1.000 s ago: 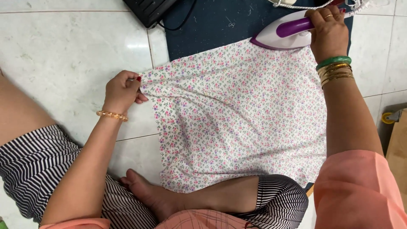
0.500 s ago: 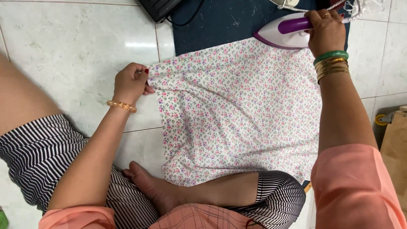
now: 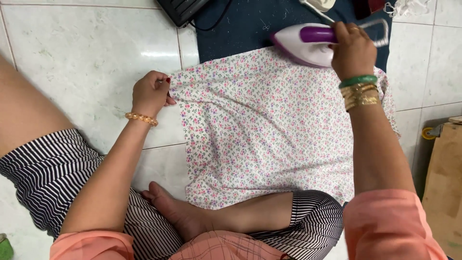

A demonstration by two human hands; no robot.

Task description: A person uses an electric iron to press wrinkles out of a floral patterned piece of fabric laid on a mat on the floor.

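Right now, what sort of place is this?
Probably a home floor used for ironing: pale marble-look floor tiles, a dark blue mat under white floral cotton fabric, and a purple-and-white electric iron.

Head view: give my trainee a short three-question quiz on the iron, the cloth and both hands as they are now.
1. True or false: the right hand grips the purple handle of the white and purple iron.
2. What does the left hand pinch? A) a black cable B) the left corner of the white floral cotton cloth C) a cardboard box
3. What lies under the far edge of the cloth, on the pale tiled floor?

Key
1. True.
2. B.
3. A dark blue mat.
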